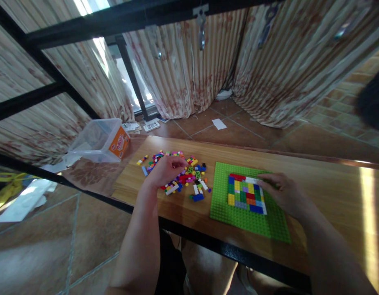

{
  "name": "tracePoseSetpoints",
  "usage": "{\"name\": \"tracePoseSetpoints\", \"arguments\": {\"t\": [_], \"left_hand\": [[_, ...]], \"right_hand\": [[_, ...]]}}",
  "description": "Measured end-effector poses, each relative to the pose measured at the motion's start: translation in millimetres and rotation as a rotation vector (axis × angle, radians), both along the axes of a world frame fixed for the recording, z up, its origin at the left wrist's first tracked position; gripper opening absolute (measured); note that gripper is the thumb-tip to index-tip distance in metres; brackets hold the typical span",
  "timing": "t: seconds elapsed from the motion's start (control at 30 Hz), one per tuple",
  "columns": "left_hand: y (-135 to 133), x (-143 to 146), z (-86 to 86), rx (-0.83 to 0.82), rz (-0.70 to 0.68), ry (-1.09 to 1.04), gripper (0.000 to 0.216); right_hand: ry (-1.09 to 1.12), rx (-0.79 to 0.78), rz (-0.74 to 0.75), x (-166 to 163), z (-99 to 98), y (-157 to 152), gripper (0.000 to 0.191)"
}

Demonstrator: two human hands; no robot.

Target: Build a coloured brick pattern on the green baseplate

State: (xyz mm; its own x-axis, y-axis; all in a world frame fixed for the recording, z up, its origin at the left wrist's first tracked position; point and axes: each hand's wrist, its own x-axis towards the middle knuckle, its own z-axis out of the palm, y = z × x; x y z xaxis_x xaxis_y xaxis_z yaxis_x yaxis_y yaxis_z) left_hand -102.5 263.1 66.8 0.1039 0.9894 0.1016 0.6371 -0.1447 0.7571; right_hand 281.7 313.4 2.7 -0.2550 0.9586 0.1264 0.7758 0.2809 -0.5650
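My left hand [167,169] hovers over a loose pile of small coloured toy building bricks [185,179]. Its fingers are bent and point right, thumb apart, with no brick visible between them. My right hand [283,190] is at the far right corner of a flat patchwork of bricks [241,196]. Its fingertips are closed at the end of a white brick [252,180] there, partly covering it. The patchwork of red, blue, yellow, green, grey and white bricks sits on a green studded baseplate [220,207].
The wooden table [165,143] has a black metal frame edge [214,241] near me. A clear plastic bin [97,137] with an orange label stands beyond the table's left end. Papers lie on the tiled floor. Curtains [192,82] hang behind a black rail.
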Motion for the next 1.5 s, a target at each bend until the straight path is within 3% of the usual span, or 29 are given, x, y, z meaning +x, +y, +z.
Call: {"name": "tracePoseSetpoints", "arguments": {"t": [0.27, 0.37, 0.53, 0.77, 0.9, 1.03, 1.17, 1.5], "left_hand": [[-6, 15, 2.5, -0.106, -0.022, 0.456, 0.011], [-6, 21, 6.7, -0.144, 0.025, 0.525, 0.013], [-5, 21, 6.3, -0.134, 0.02, 0.482, 0.012], [-1, 24, 3.6, 0.008, 0.041, 0.305, 0.007], [1, 52, -4.4, 0.088, 0.022, 0.205, 0.006], [-2, 95, -14.3, 0.036, -0.084, 0.116, 0.004], [-1, 125, -20.7, 0.043, -0.094, 0.089, 0.005], [6, 145, -26.0, 0.06, -0.046, 0.197, 0.014]], "right_hand": [[-0.029, 0.01, -0.016, -2, 3.3, 0, 0.04], [-0.036, 0.019, -0.007, -3, 5.5, -1, 0.037], [-0.041, 0.013, -0.002, -2, 4.4, 0, 0.036], [-0.043, 0.032, 0.022, -4, 5.1, -1, 0.034], [-0.05, 0.026, 0.013, -6, 7.0, -1, 0.033], [-0.065, 0.03, 0.009, -8, 10.1, -2, 0.032], [-0.076, 0.028, 0.005, -9, 11.1, -3, 0.032], [-0.05, 0.02, 0.01, -10, 12.5, -4, 0.031]]}}
